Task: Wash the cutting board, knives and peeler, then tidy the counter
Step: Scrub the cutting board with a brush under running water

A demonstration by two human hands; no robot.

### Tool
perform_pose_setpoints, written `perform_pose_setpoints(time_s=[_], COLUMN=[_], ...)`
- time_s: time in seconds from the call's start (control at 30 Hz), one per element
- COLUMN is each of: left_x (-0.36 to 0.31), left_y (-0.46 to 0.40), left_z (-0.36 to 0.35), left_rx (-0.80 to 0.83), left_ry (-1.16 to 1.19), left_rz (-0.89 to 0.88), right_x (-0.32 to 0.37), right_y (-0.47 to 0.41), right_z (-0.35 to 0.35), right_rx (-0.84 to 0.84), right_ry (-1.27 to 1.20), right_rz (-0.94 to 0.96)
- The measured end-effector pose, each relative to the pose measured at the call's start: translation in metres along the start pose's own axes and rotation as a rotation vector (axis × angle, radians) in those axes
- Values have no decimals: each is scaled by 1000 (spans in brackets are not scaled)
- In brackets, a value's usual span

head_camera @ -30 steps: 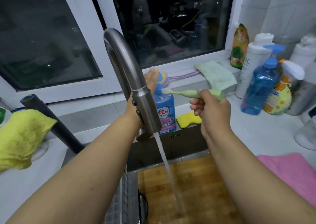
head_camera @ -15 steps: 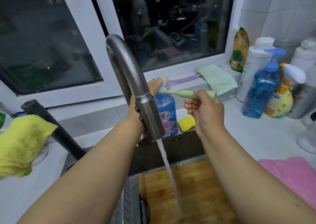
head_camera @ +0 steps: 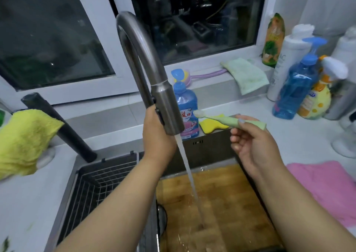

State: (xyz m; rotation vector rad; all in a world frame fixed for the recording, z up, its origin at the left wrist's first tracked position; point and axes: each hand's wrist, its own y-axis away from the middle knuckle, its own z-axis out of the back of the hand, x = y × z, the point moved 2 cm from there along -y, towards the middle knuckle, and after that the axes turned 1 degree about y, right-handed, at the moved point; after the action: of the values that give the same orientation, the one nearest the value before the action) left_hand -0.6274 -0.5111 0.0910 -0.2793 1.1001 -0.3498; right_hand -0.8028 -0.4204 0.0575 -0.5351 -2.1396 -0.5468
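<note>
A wooden cutting board [head_camera: 227, 203] lies in the sink's right half under running water from the steel faucet [head_camera: 142, 63]. My left hand [head_camera: 158, 136] grips the faucet's spray head [head_camera: 166, 109] from behind; its fingers are hidden by the head. My right hand [head_camera: 250, 145] holds a pale green brush [head_camera: 231, 119] by the handle, bristle end pointing left toward the blue dish soap bottle [head_camera: 185, 107]. No knives or peeler can be made out.
A wire basket [head_camera: 100, 186] fills the sink's left half. A yellow cloth [head_camera: 23, 142] hangs on the left, a pink cloth [head_camera: 327, 186] lies on the right counter. A yellow sponge [head_camera: 210, 125], a green cloth [head_camera: 246, 74] and several bottles [head_camera: 294, 86] line the back.
My left hand dropped from beside the soap bottle's cap onto the spray head. My right hand with the green brush lowered and moved right. The view tilted down.
</note>
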Motion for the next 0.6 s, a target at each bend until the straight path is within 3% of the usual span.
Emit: perform_pose_setpoints(time_s=[0.1, 0.27, 0.4, 0.47, 0.6], left_x=[68, 165, 194, 201, 205], left_y=[50, 118, 156, 166, 171], left_z=[-15, -35, -33, -35, -39], left_rx=[91, 406, 402, 376, 345], left_ry=[-156, -308, -1, 96, 82], left_rz=[165, 811, 1227, 1346, 1396], right_x=[-26, -62, -80, -87, -97], right_y=[19, 49, 70, 75, 77], right_z=[30, 61, 69, 74, 86], right_rx=[-50, -166, -182, -185, -220], right_ry=[79, 263, 349, 367, 386], right_rz=[-158, -395, -520, -556, -566])
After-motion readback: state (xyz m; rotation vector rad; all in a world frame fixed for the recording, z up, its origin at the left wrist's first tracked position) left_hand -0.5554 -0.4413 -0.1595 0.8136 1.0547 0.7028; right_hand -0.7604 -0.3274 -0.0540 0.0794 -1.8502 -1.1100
